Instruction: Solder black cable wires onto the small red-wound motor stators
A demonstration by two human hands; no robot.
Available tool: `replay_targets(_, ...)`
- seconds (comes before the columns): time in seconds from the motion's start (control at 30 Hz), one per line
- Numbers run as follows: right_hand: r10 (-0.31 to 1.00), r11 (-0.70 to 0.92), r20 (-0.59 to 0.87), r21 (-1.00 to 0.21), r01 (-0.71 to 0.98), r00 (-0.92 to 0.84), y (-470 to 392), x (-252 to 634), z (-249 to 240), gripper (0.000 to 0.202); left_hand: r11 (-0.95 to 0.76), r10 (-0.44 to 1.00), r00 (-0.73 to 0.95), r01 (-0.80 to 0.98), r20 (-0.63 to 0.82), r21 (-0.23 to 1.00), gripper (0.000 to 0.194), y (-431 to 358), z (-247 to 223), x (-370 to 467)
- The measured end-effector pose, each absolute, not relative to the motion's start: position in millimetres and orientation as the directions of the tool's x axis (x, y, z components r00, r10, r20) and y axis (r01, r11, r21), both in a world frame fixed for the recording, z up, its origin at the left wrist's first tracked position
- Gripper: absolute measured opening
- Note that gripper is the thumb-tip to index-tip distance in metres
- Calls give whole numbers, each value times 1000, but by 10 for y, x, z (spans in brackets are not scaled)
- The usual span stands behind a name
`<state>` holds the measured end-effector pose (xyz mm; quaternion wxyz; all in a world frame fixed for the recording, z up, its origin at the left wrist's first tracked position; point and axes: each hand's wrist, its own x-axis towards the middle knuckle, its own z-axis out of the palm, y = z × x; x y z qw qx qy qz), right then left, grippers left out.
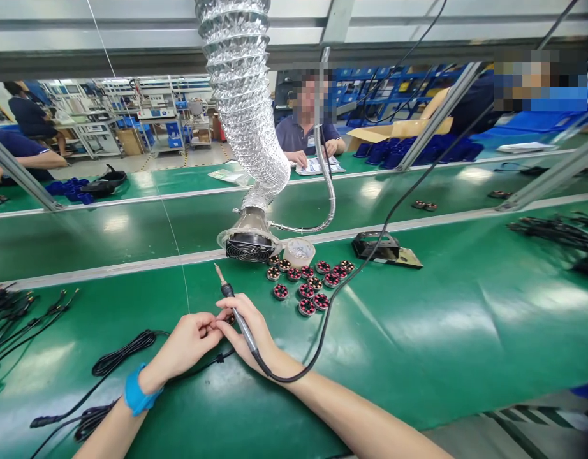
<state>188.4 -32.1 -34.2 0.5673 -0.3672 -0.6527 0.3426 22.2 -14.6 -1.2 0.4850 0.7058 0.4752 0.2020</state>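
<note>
A soldering iron point(243, 328) lies across my right hand point(256, 325), its copper-coloured tip pointing up and away toward the fan. The fingers of that hand are closed, and its thumb and fingertips meet those of my left hand point(191, 341). My left hand is pinched shut, and what it grips is hidden by the fingers. Between the hands a small round coil part point(231, 319) shows only in part. A black cable point(220, 359) runs just below both hands. Right of them, several round coil parts point(307, 291) with red and black windings sit on the green mat.
A fan-fitted extractor hood point(250, 245) hangs ahead on a foil duct point(241, 102). Beside it are a tape roll point(298, 252) and a black metal stand point(387, 248). Coiled cables point(126, 350) lie at left. The iron's cord point(325, 319) loops across the right. A person point(310, 137) sits opposite.
</note>
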Motion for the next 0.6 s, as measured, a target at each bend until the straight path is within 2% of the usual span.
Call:
replay_targets(0.37,836,548,538,-819,171,-105,-331,1879,-359,27,-136,862,479,537,-168,833,27,-155,-13,230)
replay_targets(0.6,868,495,495,-853,167,-48,-302,1906,-374,25,-76,855,487,459,-179,885,25,-135,31,180)
